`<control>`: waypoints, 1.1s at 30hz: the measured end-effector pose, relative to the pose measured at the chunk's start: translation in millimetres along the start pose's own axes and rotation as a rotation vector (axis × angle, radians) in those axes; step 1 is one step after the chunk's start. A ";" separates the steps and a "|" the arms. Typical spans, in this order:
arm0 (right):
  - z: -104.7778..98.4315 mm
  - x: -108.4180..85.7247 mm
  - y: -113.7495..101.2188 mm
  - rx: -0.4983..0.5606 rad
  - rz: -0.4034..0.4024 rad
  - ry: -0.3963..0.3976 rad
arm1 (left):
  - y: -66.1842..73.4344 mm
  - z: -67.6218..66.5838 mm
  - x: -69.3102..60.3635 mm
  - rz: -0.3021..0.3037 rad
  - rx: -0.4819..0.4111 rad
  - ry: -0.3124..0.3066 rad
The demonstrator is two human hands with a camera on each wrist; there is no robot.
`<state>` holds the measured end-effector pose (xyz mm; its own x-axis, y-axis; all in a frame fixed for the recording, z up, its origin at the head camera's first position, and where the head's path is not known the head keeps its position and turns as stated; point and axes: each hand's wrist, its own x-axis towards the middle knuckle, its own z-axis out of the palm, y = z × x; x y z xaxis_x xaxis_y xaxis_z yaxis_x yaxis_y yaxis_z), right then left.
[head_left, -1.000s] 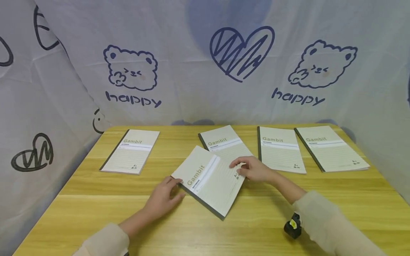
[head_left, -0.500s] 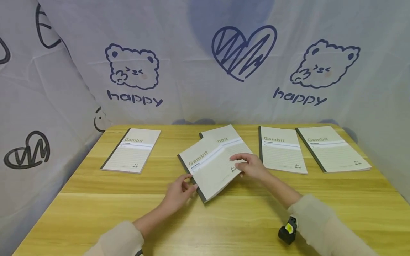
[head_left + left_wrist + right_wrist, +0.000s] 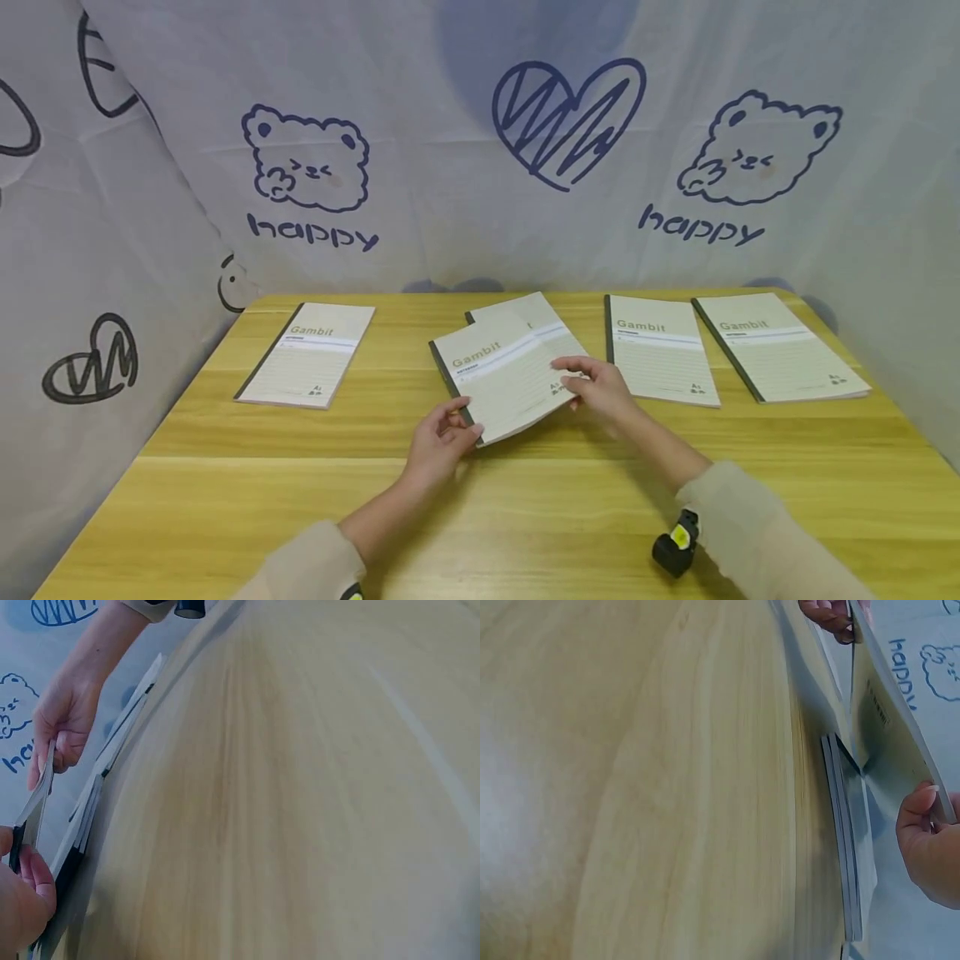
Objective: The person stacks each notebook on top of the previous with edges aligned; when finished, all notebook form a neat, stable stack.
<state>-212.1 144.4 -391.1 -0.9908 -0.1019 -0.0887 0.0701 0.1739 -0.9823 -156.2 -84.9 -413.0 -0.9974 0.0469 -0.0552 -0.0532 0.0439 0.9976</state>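
Over the middle of the table [image 3: 300, 500], a tilted held notebook [image 3: 506, 379] is raised in both hands and forms the hub of this clock; twelve points away from the person. The left hand [image 3: 441, 443], at eight, pinches the dark spine [image 3: 444, 368] narrowly. The right hand [image 3: 606, 393], at three, pinches the opposite side. A partly covered notebook [image 3: 564, 340] shows toward one; whether the two touch cannot be told. A left-lying notebook [image 3: 306, 357] rests at nine, well apart. Between two and three, beyond the right hand, lie an inner notebook [image 3: 660, 358] and an outer notebook [image 3: 783, 354].
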 end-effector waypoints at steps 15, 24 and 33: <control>-31.5 15.2 2.5 -0.003 -0.019 0.019 | 5.0 25.0 32.3 0.123 -0.045 0.006; -41.4 27.3 4.8 -0.001 0.013 0.052 | 4.4 37.3 49.7 0.146 -0.050 0.013; -46.2 40.7 18.5 -0.081 0.015 0.093 | -1.0 44.7 61.8 0.139 0.032 0.023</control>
<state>-256.5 188.7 -405.3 -0.9965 -0.0078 -0.0835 0.0788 0.2535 -0.9641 -215.5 -37.4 -419.2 -0.9959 0.0319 0.0846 0.0867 0.0702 0.9938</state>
